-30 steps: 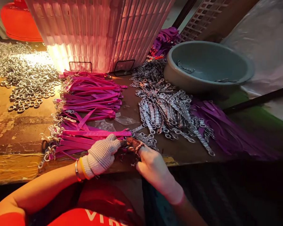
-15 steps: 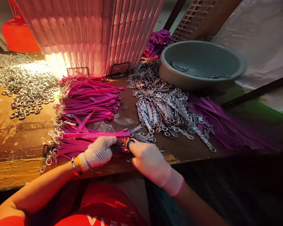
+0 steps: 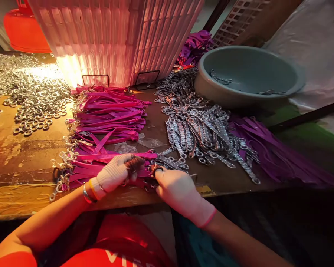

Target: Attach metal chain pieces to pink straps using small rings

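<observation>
- My left hand (image 3: 113, 177), gloved, has its grip pinched closed on a pink strap (image 3: 114, 156) at the table's (image 3: 22, 155) near edge; my right hand (image 3: 176, 185) closes fingertips on the strap's end beside the loose metal clips (image 3: 200, 133).
- The strap lies flat, long axis running left to right, clip end pointing left.
- Risk, as I judge it: the thick glove could slip, or snag neighbouring straps in the pile (image 3: 108, 111) and drag them off the edge.

Magenta straps (image 3: 108, 111), silver rings (image 3: 30, 96), a grey-green basin (image 3: 247, 74), white dotted glove on the left hand (image 3: 114, 176).
</observation>
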A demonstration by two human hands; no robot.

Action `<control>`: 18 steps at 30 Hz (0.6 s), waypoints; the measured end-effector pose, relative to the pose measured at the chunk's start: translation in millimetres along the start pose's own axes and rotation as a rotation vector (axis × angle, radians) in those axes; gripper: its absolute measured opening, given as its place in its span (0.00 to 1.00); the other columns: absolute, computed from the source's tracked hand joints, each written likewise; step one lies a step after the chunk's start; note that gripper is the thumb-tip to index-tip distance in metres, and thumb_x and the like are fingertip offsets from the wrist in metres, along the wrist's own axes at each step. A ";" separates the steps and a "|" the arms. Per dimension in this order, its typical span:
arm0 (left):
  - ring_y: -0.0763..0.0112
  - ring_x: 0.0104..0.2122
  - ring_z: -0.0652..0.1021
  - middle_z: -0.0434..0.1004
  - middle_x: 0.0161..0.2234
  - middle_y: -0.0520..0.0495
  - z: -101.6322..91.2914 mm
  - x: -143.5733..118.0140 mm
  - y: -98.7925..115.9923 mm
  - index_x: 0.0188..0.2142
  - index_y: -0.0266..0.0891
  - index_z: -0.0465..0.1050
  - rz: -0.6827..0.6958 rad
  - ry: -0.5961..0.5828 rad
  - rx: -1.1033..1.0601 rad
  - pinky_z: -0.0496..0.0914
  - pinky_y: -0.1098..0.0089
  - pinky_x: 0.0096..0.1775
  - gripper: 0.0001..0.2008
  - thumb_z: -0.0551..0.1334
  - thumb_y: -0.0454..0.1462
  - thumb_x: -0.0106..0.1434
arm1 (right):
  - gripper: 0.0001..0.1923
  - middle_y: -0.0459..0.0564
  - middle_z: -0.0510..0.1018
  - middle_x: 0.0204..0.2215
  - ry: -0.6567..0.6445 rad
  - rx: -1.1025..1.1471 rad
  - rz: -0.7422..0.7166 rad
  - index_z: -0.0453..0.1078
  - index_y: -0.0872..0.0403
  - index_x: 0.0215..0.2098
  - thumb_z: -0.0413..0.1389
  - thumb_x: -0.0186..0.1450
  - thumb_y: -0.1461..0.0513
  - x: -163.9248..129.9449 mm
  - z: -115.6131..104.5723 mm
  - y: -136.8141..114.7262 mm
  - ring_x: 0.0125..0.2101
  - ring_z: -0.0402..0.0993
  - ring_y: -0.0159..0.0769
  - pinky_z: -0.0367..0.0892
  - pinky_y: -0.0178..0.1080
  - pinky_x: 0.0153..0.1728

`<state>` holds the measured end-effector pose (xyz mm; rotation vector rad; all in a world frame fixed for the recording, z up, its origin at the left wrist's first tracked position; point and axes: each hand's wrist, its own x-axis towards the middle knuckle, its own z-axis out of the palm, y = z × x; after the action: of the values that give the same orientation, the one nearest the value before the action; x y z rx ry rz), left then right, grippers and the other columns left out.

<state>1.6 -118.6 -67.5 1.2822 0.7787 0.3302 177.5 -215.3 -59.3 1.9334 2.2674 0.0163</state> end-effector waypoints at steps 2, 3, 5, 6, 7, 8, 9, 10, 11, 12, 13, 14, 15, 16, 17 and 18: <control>0.79 0.19 0.67 0.78 0.33 0.42 -7.9 -6.7 5.0 0.44 0.32 0.75 -0.107 -0.052 -0.339 0.53 0.77 0.17 0.31 0.56 0.59 0.63 | 0.09 0.59 0.80 0.40 0.066 0.019 0.078 0.75 0.57 0.36 0.55 0.57 0.69 -4.5 -0.2 1.3 0.28 0.76 0.41 0.59 0.39 0.27; 0.78 0.21 0.69 0.79 0.38 0.38 -12.3 -10.0 6.4 0.47 0.32 0.74 -0.141 -0.093 -0.470 0.52 0.77 0.17 0.34 0.55 0.61 0.62 | 0.10 0.60 0.79 0.46 0.113 0.037 0.119 0.75 0.57 0.38 0.56 0.57 0.68 -7.0 -0.8 2.5 0.28 0.76 0.41 0.60 0.39 0.27; 0.73 0.27 0.76 0.77 0.47 0.33 -20.1 -16.1 7.8 0.51 0.31 0.73 -0.194 -0.176 -0.630 0.53 0.78 0.17 0.37 0.55 0.62 0.62 | 0.16 0.63 0.74 0.53 0.213 0.092 0.187 0.73 0.59 0.44 0.57 0.56 0.67 -10.9 -3.1 5.2 0.30 0.76 0.42 0.64 0.40 0.27; 0.70 0.31 0.78 0.76 0.50 0.31 -22.6 -18.7 8.0 0.53 0.31 0.72 -0.210 -0.201 -0.672 0.54 0.78 0.17 0.37 0.55 0.62 0.62 | 0.20 0.63 0.74 0.53 0.260 0.127 0.208 0.72 0.59 0.47 0.57 0.55 0.67 -12.0 -4.4 6.2 0.31 0.77 0.44 0.66 0.40 0.28; 0.67 0.35 0.79 0.75 0.52 0.30 -24.0 -21.0 8.1 0.55 0.32 0.72 -0.217 -0.212 -0.696 0.54 0.78 0.18 0.37 0.56 0.60 0.63 | 0.24 0.62 0.74 0.53 0.303 0.166 0.215 0.71 0.59 0.50 0.56 0.54 0.69 -12.5 -5.6 6.5 0.33 0.77 0.45 0.68 0.41 0.29; 0.65 0.37 0.80 0.74 0.54 0.30 -24.0 -22.9 8.3 0.56 0.32 0.71 -0.214 -0.209 -0.699 0.55 0.78 0.18 0.35 0.58 0.58 0.63 | 0.26 0.61 0.75 0.51 0.340 0.206 0.205 0.70 0.59 0.52 0.54 0.54 0.70 -12.3 -6.2 5.9 0.34 0.77 0.45 0.70 0.41 0.31; 0.64 0.37 0.80 0.75 0.54 0.30 -22.9 -24.5 8.7 0.57 0.32 0.71 -0.202 -0.197 -0.672 0.54 0.79 0.18 0.32 0.60 0.54 0.63 | 0.27 0.60 0.76 0.48 0.372 0.244 0.180 0.70 0.59 0.52 0.53 0.54 0.71 -11.5 -6.2 4.3 0.36 0.77 0.46 0.71 0.41 0.33; 0.66 0.36 0.80 0.76 0.53 0.30 -20.7 -26.0 9.4 0.58 0.33 0.70 -0.178 -0.177 -0.615 0.53 0.79 0.18 0.30 0.62 0.49 0.63 | 0.26 0.59 0.77 0.46 0.394 0.283 0.149 0.70 0.58 0.52 0.52 0.54 0.71 -10.4 -5.7 1.7 0.36 0.77 0.46 0.72 0.42 0.35; 0.68 0.33 0.80 0.77 0.51 0.31 -18.0 -27.3 10.3 0.59 0.33 0.70 -0.146 -0.156 -0.538 0.52 0.79 0.18 0.28 0.64 0.45 0.62 | 0.24 0.58 0.77 0.44 0.406 0.319 0.121 0.71 0.57 0.50 0.51 0.56 0.72 -9.1 -4.5 -1.7 0.37 0.77 0.46 0.72 0.42 0.36; 0.70 0.31 0.79 0.78 0.49 0.32 -14.9 -28.5 11.4 0.60 0.34 0.69 -0.110 -0.134 -0.455 0.52 0.79 0.18 0.28 0.64 0.41 0.61 | 0.21 0.58 0.77 0.42 0.407 0.356 0.097 0.71 0.57 0.48 0.51 0.57 0.71 -7.8 -3.1 -5.4 0.37 0.76 0.46 0.73 0.42 0.37; 0.70 0.30 0.79 0.79 0.48 0.33 -11.8 -29.6 12.6 0.60 0.35 0.69 -0.075 -0.110 -0.379 0.53 0.79 0.19 0.28 0.65 0.38 0.61 | 0.19 0.58 0.77 0.42 0.400 0.391 0.081 0.72 0.56 0.46 0.50 0.59 0.71 -6.8 -1.7 -9.2 0.38 0.76 0.46 0.73 0.43 0.38; 0.69 0.30 0.80 0.80 0.46 0.33 -8.8 -30.6 13.9 0.60 0.35 0.69 -0.043 -0.091 -0.324 0.55 0.79 0.20 0.28 0.65 0.37 0.61 | 0.18 0.59 0.76 0.43 0.393 0.425 0.074 0.71 0.56 0.46 0.50 0.59 0.71 -6.0 -0.4 -12.7 0.39 0.76 0.46 0.73 0.44 0.39; 0.68 0.31 0.80 0.80 0.46 0.34 -6.0 -31.4 15.0 0.60 0.35 0.69 -0.017 -0.074 -0.298 0.59 0.79 0.22 0.27 0.65 0.36 0.60 | 0.18 0.60 0.76 0.44 0.384 0.458 0.071 0.71 0.56 0.46 0.50 0.59 0.71 -5.6 0.4 -15.7 0.41 0.75 0.46 0.73 0.45 0.41; 0.67 0.31 0.80 0.80 0.45 0.34 -3.5 -31.9 16.0 0.59 0.35 0.69 0.001 -0.061 -0.300 0.62 0.77 0.24 0.28 0.65 0.35 0.60 | 0.19 0.60 0.75 0.46 0.373 0.488 0.063 0.70 0.56 0.47 0.50 0.58 0.71 -5.5 0.7 -17.9 0.43 0.75 0.47 0.73 0.45 0.42; 0.67 0.31 0.80 0.80 0.45 0.35 -1.2 -32.2 16.8 0.59 0.36 0.69 0.012 -0.057 -0.317 0.65 0.76 0.27 0.28 0.66 0.35 0.59 | 0.21 0.60 0.74 0.47 0.366 0.511 0.044 0.70 0.55 0.48 0.51 0.57 0.71 -5.4 0.5 -19.4 0.44 0.74 0.47 0.73 0.46 0.44; 0.68 0.30 0.79 0.80 0.45 0.36 1.0 -32.2 17.3 0.58 0.36 0.69 0.017 -0.066 -0.342 0.67 0.74 0.29 0.27 0.67 0.34 0.58 | 0.23 0.60 0.73 0.48 0.360 0.527 0.014 0.69 0.55 0.49 0.52 0.55 0.72 -5.2 -0.2 -20.4 0.45 0.73 0.47 0.72 0.47 0.45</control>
<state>-17.1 -134.5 -40.4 0.9735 0.6245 0.4134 158.2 -223.7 -60.8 2.3590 2.6996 -0.2815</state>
